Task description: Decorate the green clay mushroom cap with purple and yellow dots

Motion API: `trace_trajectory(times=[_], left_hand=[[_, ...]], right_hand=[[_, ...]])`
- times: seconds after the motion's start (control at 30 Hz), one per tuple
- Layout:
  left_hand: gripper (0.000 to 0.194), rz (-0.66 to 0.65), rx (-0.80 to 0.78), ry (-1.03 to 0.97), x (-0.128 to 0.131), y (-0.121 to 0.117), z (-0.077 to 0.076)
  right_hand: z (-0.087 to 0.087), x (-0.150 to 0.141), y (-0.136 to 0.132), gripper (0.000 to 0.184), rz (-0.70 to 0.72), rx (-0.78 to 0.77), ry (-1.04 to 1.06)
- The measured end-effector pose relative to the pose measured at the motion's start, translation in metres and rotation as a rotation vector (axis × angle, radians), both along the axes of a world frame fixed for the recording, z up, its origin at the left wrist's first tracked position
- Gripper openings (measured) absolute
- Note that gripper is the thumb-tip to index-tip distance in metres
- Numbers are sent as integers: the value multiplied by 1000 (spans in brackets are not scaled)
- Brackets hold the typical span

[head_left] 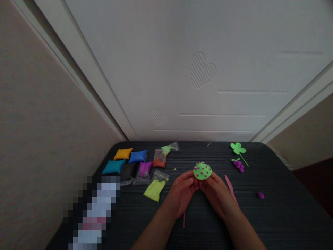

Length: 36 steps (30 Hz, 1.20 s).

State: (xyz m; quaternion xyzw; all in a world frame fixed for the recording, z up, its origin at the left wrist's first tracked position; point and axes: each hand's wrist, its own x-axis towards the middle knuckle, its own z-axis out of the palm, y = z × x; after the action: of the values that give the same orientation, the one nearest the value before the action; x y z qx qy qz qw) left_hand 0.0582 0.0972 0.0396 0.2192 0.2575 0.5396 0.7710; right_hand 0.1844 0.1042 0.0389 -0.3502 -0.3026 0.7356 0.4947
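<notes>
Between my two hands, above the dark table, is a light green clay dome [202, 171] dotted with several small purple balls. My left hand [183, 187] grips it from the left, fingers curled beneath its edge. On the other side my right hand [214, 187] holds it with fingers bent under the rim. The underside of the dome is hidden by my fingers. A pink plastic knife [231, 189] lies just right of my right hand. Below my left wrist, a thin pink stick tool [184, 220] is partly covered.
Clay packets lie on the left: orange [123, 153], blue [137, 156], teal [113, 167], black [128, 172], purple [144, 169], red [159, 159], yellow-green [155, 188]. A green clover [237, 148], purple grapes [238, 165] and a purple lump [261, 195] sit right. A white panel [169, 86] stands behind.
</notes>
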Motion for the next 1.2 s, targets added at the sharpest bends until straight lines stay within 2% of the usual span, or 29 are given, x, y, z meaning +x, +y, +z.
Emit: trace_trajectory(times=[0.17, 0.33, 0.5, 0.6, 0.83, 1.0, 1.2], left_hand=[[24, 37, 21, 124, 0, 1, -2], [14, 82, 20, 219, 2, 0, -8], [24, 163, 33, 288, -1, -1, -7], [27, 197, 31, 316, -4, 0, -7], [23, 267, -3, 373, -4, 1, -4], [26, 285, -15, 398, -1, -2, 0], [27, 283, -5, 390, 0, -1, -5]], right_hand=[[-3, -3, -1, 20, 41, -15, 15], [-7, -4, -1, 12, 60, -21, -13], [-9, -1, 0, 9, 15, -16, -68], [-7, 1, -1, 13, -11, -8, -79], [4, -1, -10, 14, 86, -15, -87], [4, -3, -11, 14, 55, -23, -88], [5, -3, -10, 11, 37, -54, -53]])
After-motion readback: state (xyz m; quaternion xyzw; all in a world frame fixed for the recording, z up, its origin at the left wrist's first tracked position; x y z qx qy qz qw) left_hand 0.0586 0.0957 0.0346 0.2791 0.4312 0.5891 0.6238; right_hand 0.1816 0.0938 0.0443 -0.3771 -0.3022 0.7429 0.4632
